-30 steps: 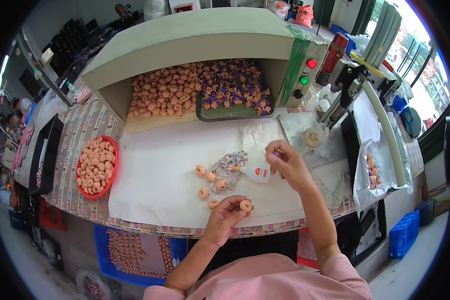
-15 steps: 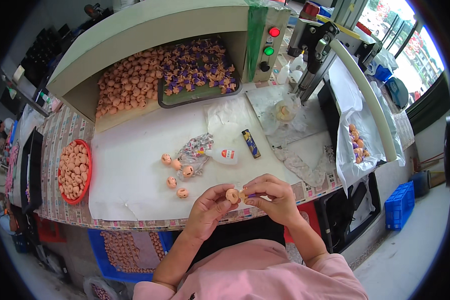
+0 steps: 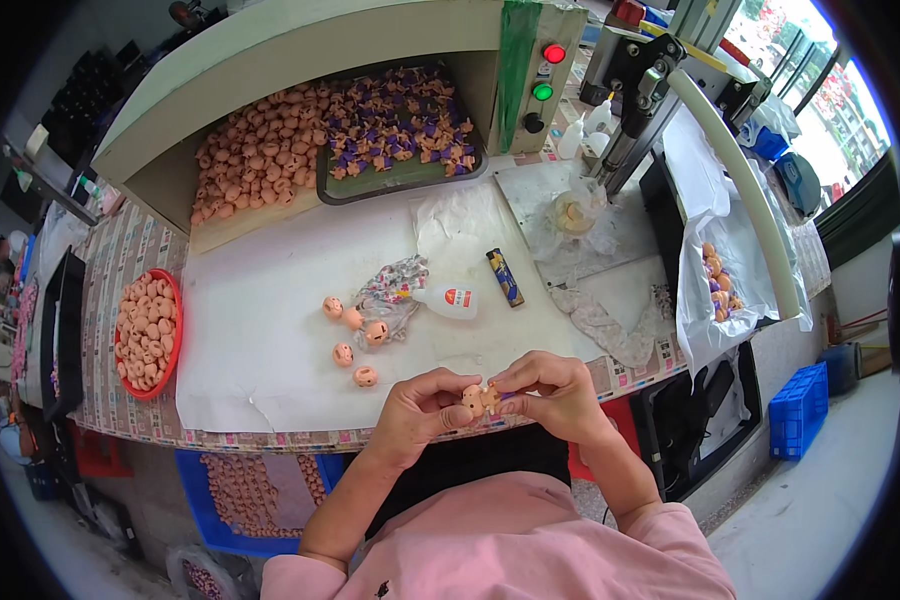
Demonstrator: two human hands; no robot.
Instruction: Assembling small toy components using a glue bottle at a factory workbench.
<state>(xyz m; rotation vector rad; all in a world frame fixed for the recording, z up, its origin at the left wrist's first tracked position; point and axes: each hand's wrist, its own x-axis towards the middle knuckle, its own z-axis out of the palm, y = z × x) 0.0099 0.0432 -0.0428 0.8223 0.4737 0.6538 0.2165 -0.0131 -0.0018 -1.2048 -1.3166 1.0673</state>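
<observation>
Above the table's front edge, my left hand (image 3: 417,410) pinches a small peach doll head (image 3: 472,401) between thumb and fingers. The fingers of my right hand (image 3: 562,398) are closed on a small doll body (image 3: 491,400) with a bit of purple on it. Head and body meet between my hands; my fingertips partly hide the join. Several loose doll heads (image 3: 365,377) lie on the white sheet, beyond and left of my hands. Near them are a crumpled patterned cloth (image 3: 386,291), a white squeeze bottle (image 3: 452,302) and a dark blue and yellow packet (image 3: 504,278).
Under a shelf housing (image 3: 320,50) lie a heap of doll heads (image 3: 260,155) and a black tray (image 3: 402,187) of purple-clad bodies. A red basket (image 3: 178,340) of heads stands left. At right are a metal press (image 3: 630,130) and a plastic-lined box (image 3: 705,340) holding purple and peach dolls.
The doll head has turned in my left hand. My right hand has brought the body up against it, so the two sit closer together. The view has shifted slightly.
</observation>
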